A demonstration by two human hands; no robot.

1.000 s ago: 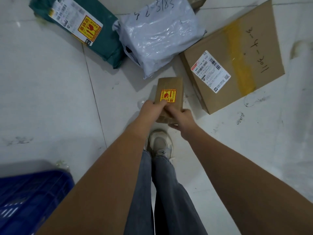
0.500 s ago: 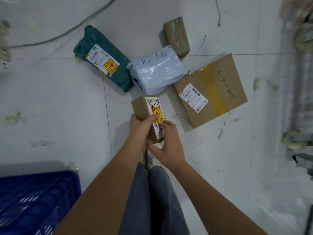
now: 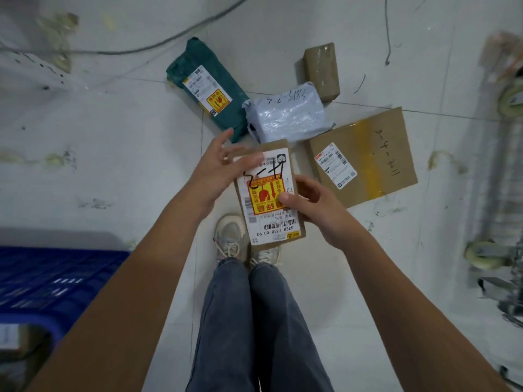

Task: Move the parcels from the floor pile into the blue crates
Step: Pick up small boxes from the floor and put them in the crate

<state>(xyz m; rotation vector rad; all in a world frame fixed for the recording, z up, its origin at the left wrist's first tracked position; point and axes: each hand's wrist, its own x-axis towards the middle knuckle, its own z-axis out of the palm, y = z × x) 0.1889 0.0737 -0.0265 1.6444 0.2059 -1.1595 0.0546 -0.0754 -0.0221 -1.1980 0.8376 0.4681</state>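
I hold a small brown box (image 3: 268,222) with a white label and a yellow-red sticker up in front of me, label side up. My right hand (image 3: 317,207) grips its right edge, thumb on the sticker. My left hand (image 3: 218,168) touches its upper left corner with blurred, spread fingers. On the floor beyond lie a green mailer (image 3: 206,83), a pale plastic bag (image 3: 285,114), a small taped box (image 3: 322,69) and a large cardboard box (image 3: 365,157). A blue crate (image 3: 48,281) sits at the lower left.
My shoes (image 3: 232,239) and jeans are directly below the held box. A cable (image 3: 158,45) runs across the floor at the top. Metal cart frames with casters (image 3: 484,256) stand along the right edge. A parcel corner (image 3: 11,338) shows at the crate's lower left.
I have lifted the small box off the floor and turned it label side up while rising. My left hand has loosened from a grip to spread fingers at the box's corner.
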